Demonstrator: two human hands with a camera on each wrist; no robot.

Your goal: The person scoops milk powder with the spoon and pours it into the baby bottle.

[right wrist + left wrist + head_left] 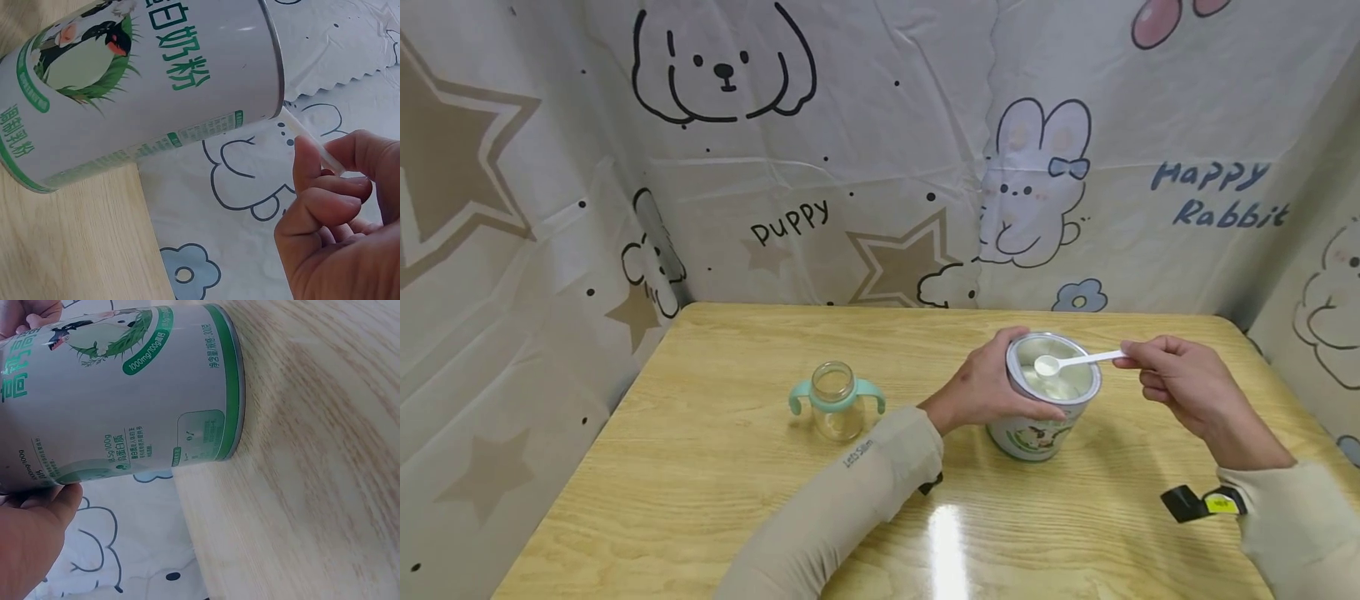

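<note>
A white and green milk powder can (1033, 440) has its lid off, showing pale powder inside. My left hand (981, 383) grips it around the upper side, thumb across the front just below the rim; in the left wrist view the thumb (65, 503) lies against the can wall (94, 419). Between thumb and fingers, my right hand (1187, 383) pinches the handle end of a white scoop (1093, 357). The scoop's bowl is over the can's opening and holds pale powder. In the right wrist view, the can hides the bowl, and only the handle (315, 140) shows.
A clear baby bottle (838, 423) with mint green handles stands uncapped on the wooden table (700, 500), left of the can. A printed cloth (887, 167) with cartoon animals hangs behind the table's back edge. Dark wrist straps with camera mounts (1187, 503) stick out beside the sleeves.
</note>
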